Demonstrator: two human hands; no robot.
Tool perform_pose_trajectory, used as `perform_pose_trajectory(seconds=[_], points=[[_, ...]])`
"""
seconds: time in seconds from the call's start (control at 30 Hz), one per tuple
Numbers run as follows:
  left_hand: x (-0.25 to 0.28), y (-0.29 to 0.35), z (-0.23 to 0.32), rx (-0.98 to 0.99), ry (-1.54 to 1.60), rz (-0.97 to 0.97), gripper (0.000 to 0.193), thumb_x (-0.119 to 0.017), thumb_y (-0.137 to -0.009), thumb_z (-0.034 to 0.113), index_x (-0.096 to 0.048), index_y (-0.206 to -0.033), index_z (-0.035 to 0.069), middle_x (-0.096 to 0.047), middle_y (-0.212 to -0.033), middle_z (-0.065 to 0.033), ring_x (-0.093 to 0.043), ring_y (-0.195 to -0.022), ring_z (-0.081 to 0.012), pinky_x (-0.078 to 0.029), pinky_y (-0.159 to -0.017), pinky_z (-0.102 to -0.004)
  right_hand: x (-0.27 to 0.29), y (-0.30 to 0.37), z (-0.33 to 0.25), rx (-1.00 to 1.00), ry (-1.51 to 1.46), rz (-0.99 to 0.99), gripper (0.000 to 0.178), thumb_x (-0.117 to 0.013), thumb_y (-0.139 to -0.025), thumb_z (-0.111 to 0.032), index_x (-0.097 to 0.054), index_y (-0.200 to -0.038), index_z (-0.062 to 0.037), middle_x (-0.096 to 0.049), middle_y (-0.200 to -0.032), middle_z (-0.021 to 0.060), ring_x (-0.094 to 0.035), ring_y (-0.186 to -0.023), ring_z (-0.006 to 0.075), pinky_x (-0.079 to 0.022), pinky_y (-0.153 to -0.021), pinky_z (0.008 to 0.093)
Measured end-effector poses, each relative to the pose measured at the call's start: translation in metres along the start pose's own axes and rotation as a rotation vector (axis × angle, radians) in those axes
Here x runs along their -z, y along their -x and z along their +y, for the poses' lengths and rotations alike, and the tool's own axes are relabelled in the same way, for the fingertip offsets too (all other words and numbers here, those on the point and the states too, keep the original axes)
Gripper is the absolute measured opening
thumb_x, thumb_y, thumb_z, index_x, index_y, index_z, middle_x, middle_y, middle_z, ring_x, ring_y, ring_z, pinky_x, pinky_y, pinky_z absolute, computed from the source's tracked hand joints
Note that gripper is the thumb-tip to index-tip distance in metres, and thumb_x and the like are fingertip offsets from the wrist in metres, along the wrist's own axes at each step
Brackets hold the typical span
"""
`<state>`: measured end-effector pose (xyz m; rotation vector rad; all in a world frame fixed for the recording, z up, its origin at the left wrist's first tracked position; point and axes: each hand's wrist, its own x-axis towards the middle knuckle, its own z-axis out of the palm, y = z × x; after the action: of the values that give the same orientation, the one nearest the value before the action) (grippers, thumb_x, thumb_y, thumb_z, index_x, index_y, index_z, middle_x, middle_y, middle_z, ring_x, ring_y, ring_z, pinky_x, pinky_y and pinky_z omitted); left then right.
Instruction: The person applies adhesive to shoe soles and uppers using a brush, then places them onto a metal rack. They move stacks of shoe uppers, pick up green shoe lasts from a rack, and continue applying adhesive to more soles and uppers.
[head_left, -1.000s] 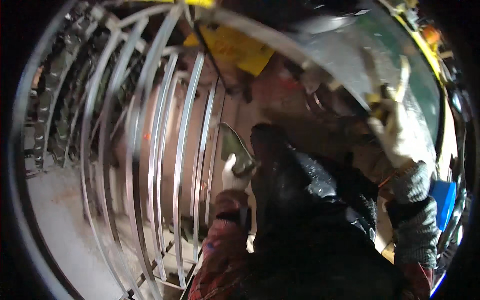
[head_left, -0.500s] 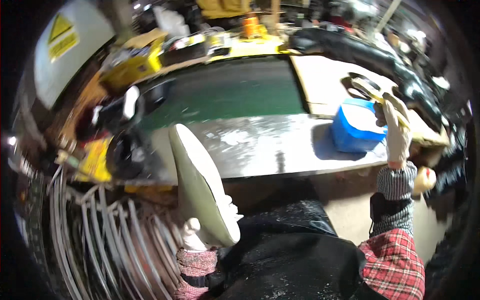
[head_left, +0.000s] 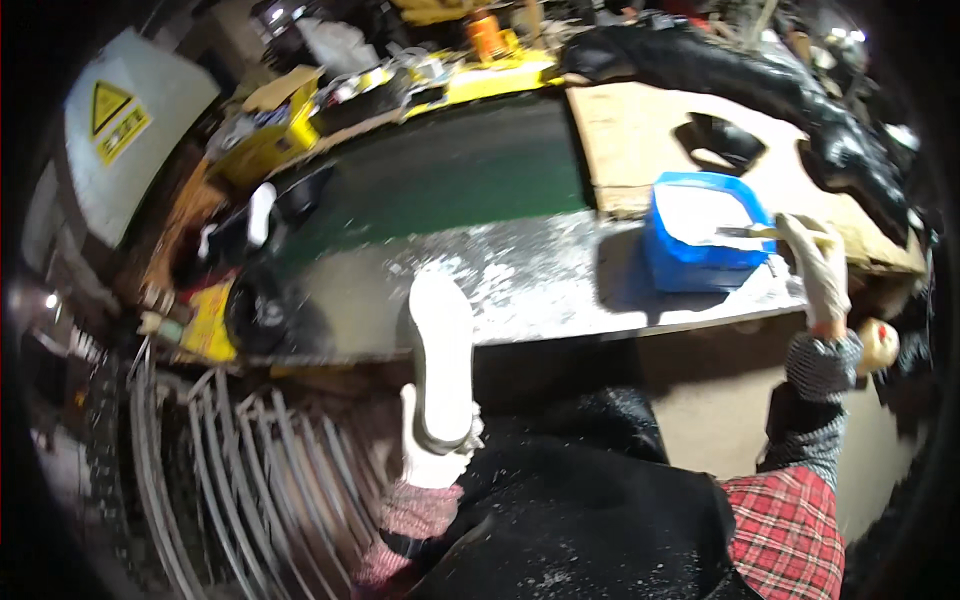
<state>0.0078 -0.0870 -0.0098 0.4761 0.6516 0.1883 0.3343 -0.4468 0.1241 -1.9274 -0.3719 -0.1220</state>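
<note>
My left hand (head_left: 432, 468), in a white glove, is closed round the heel end of a pale shoe sole (head_left: 443, 340). The sole stands toe up by the bench's front edge, and its broad white face shows. At the right, my right hand (head_left: 820, 268), also gloved, grips a thin-handled brush (head_left: 748, 232). The brush lies nearly level across the right rim of a blue tub (head_left: 700, 270). White, glue-like stuff (head_left: 695, 210) fills the tub; whether the brush tip dips into it is hard to tell.
The bench (head_left: 540, 300) is smeared with white, with a green area behind. A dark shoe-like piece (head_left: 725, 140) lies on cardboard (head_left: 625, 130). Beyond it runs a black wrapped bundle (head_left: 720, 75). A metal-bar rack (head_left: 240, 470) stands at lower left, below a yellow box (head_left: 265, 140).
The sole has turned from tilted, side toward me, to nearly upright with its white face showing. My right hand has come down and nearer, bringing the brush over the tub's rim.
</note>
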Motion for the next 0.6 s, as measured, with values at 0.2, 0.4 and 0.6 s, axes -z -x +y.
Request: perform_pose_trajectory(seconds=[0.2,0.4,0.6], points=[[0.038,-0.004,-0.007,-0.023,0.19,-0.035,0.078,-0.038,-0.09,0.071,-0.058,-0.114,0.0,-0.067,-0.078,-0.0199,-0.065,-0.049,-0.0315,-0.053,-0.035,-0.038,-0.161,0.063,-0.073,0.312,-0.22,-0.682,0.022,-0.069,-0.086,-0.014,-0.069,-0.102,0.0012,-0.071,-0.088,0.0119,-0.067,-0.077,0.0193,-0.053,-0.071,0.0299],[0.087,-0.039,-0.019,0.172,0.478,-0.467,0.087,-0.042,-0.085,0.074,-0.045,-0.134,0.002,-0.061,-0.099,-0.0361,-0.065,-0.075,-0.0513,-0.055,-0.051,-0.0599,-0.301,0.045,-0.056,0.058,-0.51,-0.748,0.032,-0.068,-0.09,-0.023,-0.065,-0.11,0.0022,-0.071,-0.091,0.0111,-0.065,-0.078,0.0152,-0.053,-0.073,0.0275],[0.096,-0.027,-0.016,0.184,0.522,-0.455,0.079,-0.037,-0.088,0.072,-0.046,-0.137,0.01,-0.062,-0.103,-0.0318,-0.065,-0.071,-0.0506,-0.054,-0.05,-0.0593,-0.254,0.093,-0.041,0.239,-0.551,-0.802,0.019,-0.061,-0.09,-0.012,-0.066,-0.101,0.0019,-0.063,-0.072,0.0005,-0.049,-0.057,0.0022,-0.043,-0.053,0.0183]])
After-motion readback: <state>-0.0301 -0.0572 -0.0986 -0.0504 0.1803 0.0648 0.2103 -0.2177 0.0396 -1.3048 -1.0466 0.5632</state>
